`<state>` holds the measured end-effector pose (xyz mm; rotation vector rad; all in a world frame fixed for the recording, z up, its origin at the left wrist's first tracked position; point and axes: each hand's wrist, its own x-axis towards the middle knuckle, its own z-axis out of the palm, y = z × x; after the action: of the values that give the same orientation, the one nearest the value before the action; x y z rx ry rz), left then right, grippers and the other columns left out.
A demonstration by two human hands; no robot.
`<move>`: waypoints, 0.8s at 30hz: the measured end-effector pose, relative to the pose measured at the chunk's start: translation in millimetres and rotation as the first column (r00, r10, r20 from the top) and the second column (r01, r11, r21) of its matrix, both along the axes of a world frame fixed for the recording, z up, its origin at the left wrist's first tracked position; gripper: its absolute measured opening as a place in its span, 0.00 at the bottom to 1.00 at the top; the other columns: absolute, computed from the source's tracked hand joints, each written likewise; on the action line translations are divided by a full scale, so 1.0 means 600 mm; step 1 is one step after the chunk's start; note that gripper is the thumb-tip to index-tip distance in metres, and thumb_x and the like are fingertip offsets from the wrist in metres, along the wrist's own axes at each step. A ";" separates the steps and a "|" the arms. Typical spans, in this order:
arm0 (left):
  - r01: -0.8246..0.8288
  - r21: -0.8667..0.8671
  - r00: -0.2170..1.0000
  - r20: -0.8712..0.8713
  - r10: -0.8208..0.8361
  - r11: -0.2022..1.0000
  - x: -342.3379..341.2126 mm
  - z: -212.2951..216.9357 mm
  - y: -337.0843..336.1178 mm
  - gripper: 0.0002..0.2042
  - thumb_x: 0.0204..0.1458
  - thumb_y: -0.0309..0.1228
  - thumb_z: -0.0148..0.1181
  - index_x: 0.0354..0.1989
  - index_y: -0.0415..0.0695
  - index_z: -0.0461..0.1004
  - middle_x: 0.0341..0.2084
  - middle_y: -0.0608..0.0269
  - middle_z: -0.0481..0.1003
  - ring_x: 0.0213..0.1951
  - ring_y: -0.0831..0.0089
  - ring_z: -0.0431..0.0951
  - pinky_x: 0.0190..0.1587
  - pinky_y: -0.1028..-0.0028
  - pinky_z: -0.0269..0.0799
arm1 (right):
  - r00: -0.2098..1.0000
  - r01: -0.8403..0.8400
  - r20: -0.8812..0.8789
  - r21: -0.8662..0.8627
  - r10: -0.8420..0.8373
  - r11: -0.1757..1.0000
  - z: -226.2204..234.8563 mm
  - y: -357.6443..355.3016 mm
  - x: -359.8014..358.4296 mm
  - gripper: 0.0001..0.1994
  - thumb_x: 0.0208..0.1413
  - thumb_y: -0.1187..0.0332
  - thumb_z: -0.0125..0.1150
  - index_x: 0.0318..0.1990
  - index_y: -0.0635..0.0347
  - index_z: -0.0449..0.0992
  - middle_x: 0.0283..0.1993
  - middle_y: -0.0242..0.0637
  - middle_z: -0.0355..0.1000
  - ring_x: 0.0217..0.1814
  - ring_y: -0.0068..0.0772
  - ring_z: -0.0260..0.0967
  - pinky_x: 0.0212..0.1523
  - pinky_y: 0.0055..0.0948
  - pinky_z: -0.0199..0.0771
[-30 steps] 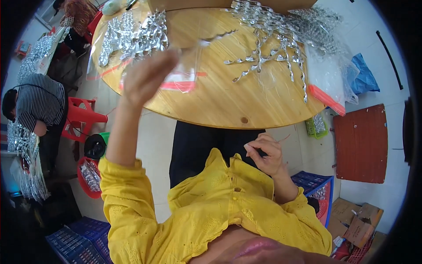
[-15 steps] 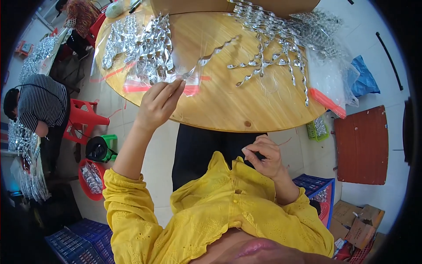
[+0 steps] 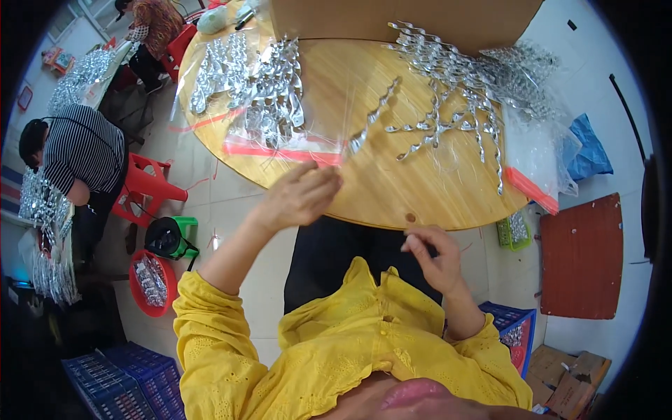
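My left hand (image 3: 299,196) is over the table's near edge, palm down, its fingers drawn together in a pinch. Whatever lies between the fingertips is too fine to make out. Just beyond them, a twisted silver spiral strip (image 3: 378,112) slants across the wooden table, its broad end toward the hand. My right hand (image 3: 435,259) is by the table's near edge, fingers curled and thumb close to the forefinger; any thing in it is too small to name. Left of the strip, several silver spirals (image 3: 276,84) lie on a clear plastic bag with a red edge band (image 3: 280,152).
More spirals (image 3: 448,126) spread over the table's (image 3: 336,63) right side, beside a heap (image 3: 518,77) on plastic bags. A cardboard box (image 3: 406,21) stands at the back. Red stools (image 3: 143,185), a red basin (image 3: 152,283) and blue crates (image 3: 126,385) are left. Two people work there.
My left hand has moved right and toward me, away from the strip's broad end. That strip now lies more steeply. My right hand has shifted slightly and the whole view has tilted.
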<state>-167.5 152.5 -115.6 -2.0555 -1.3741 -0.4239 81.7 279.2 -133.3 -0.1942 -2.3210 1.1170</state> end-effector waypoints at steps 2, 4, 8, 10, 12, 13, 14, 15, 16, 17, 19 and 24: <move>-0.009 -0.077 1.000 0.021 0.010 0.997 0.038 0.015 0.001 0.11 0.39 0.25 0.51 0.33 0.38 0.72 0.33 0.64 0.70 0.41 0.73 0.70 0.36 0.72 0.67 | 0.997 0.041 -0.026 -0.562 -0.068 0.826 0.002 0.001 -0.024 0.16 0.51 0.72 0.49 0.49 0.63 0.61 0.32 0.35 0.70 0.23 0.25 0.64 0.26 0.22 0.61; -0.019 -0.049 1.000 0.016 0.020 0.999 0.065 0.006 -0.007 0.11 0.38 0.26 0.52 0.33 0.38 0.72 0.32 0.63 0.70 0.40 0.72 0.70 0.35 0.73 0.67 | 0.997 0.070 0.072 -0.696 -0.027 0.714 0.026 0.013 -0.067 0.19 0.53 0.70 0.47 0.53 0.61 0.55 0.35 0.36 0.68 0.24 0.23 0.64 0.25 0.21 0.61; 0.018 0.035 0.996 0.083 -0.021 0.999 0.102 -0.003 -0.017 0.09 0.38 0.25 0.53 0.30 0.37 0.73 0.29 0.63 0.69 0.38 0.71 0.71 0.33 0.74 0.66 | 0.982 0.127 0.176 -0.875 0.062 0.467 0.037 0.023 -0.146 0.24 0.53 0.70 0.47 0.57 0.56 0.48 0.33 0.35 0.68 0.22 0.18 0.61 0.22 0.17 0.60; 0.004 0.034 0.994 0.105 -0.007 0.999 0.113 -0.005 -0.030 0.09 0.37 0.24 0.54 0.30 0.37 0.73 0.29 0.63 0.70 0.38 0.71 0.70 0.31 0.76 0.66 | 0.986 0.037 0.122 -0.831 0.117 0.555 0.015 0.029 -0.174 0.25 0.53 0.70 0.48 0.57 0.55 0.49 0.32 0.35 0.68 0.21 0.17 0.60 0.21 0.17 0.59; -0.054 -0.084 0.973 0.219 0.071 0.995 0.116 0.007 -0.038 0.11 0.39 0.22 0.54 0.34 0.37 0.71 0.33 0.59 0.70 0.39 0.68 0.70 0.35 0.74 0.67 | 0.982 -0.045 0.084 -0.770 0.171 0.637 0.008 0.044 -0.209 0.25 0.52 0.71 0.49 0.57 0.55 0.49 0.30 0.34 0.67 0.20 0.17 0.59 0.20 0.16 0.58; -0.064 -0.087 0.973 0.217 0.081 0.994 0.117 0.012 -0.041 0.11 0.39 0.22 0.54 0.34 0.37 0.71 0.33 0.59 0.70 0.39 0.68 0.70 0.35 0.74 0.67 | 0.966 -0.030 0.159 -0.719 0.206 0.695 0.013 0.053 -0.240 0.26 0.51 0.72 0.50 0.57 0.54 0.50 0.28 0.34 0.67 0.19 0.17 0.58 0.19 0.16 0.57; -0.067 -0.046 0.862 0.501 0.081 0.997 0.119 0.018 -0.040 0.12 0.41 0.23 0.51 0.38 0.38 0.70 0.36 0.58 0.69 0.41 0.65 0.69 0.40 0.71 0.65 | 0.945 -0.012 0.239 -0.659 0.225 0.752 0.020 0.063 -0.267 0.26 0.50 0.72 0.51 0.57 0.54 0.51 0.27 0.34 0.67 0.18 0.17 0.57 0.18 0.17 0.57; -0.075 -0.007 0.671 0.740 0.055 0.997 0.119 0.029 -0.038 0.14 0.43 0.24 0.48 0.41 0.38 0.68 0.39 0.56 0.68 0.43 0.62 0.68 0.44 0.69 0.63 | 0.945 -0.032 0.239 -0.614 0.224 0.789 0.027 0.075 -0.296 0.25 0.51 0.70 0.51 0.56 0.56 0.52 0.28 0.36 0.67 0.20 0.18 0.59 0.20 0.17 0.59; 0.104 0.023 0.492 0.868 -0.072 0.994 0.121 0.085 -0.046 0.20 0.49 0.30 0.46 0.51 0.36 0.58 0.48 0.49 0.62 0.49 0.56 0.63 0.50 0.66 0.58 | 0.945 -0.049 0.240 -0.567 0.222 0.822 0.033 0.086 -0.319 0.24 0.51 0.69 0.51 0.56 0.57 0.53 0.30 0.39 0.67 0.22 0.20 0.61 0.22 0.18 0.61; 0.394 0.098 0.187 0.965 -0.184 0.914 0.130 0.120 -0.055 0.25 0.50 0.36 0.45 0.54 0.35 0.52 0.50 0.46 0.58 0.52 0.54 0.60 0.52 0.66 0.55 | 0.944 -0.048 0.244 -0.564 0.221 0.825 0.042 0.089 -0.337 0.24 0.51 0.69 0.51 0.56 0.57 0.53 0.30 0.39 0.67 0.22 0.20 0.61 0.22 0.18 0.61; 0.738 0.367 -0.389 0.917 -0.088 0.567 0.155 0.221 -0.067 0.36 0.50 0.49 0.41 0.57 0.32 0.39 0.54 0.41 0.50 0.57 0.52 0.51 0.57 0.66 0.46 | 0.986 -0.086 0.147 0.034 0.080 0.996 0.058 0.094 -0.349 0.24 0.52 0.65 0.49 0.56 0.62 0.53 0.37 0.44 0.66 0.32 0.25 0.65 0.31 0.21 0.65; -0.130 0.020 -0.776 0.620 -0.114 0.991 0.306 0.249 -0.177 0.26 0.48 0.34 0.53 0.54 0.38 0.53 0.26 0.58 0.69 0.26 0.73 0.69 0.23 0.76 0.69 | 0.917 -0.397 -0.144 -0.231 0.372 0.888 0.218 -0.022 -0.223 0.19 0.53 0.62 0.42 0.51 0.61 0.62 0.50 0.45 0.62 0.52 0.28 0.58 0.49 0.22 0.57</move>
<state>16.2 46.3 33.9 -0.3163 -1.8822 -3.3171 -52.0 266.2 -2.5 0.2371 -2.1763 1.5864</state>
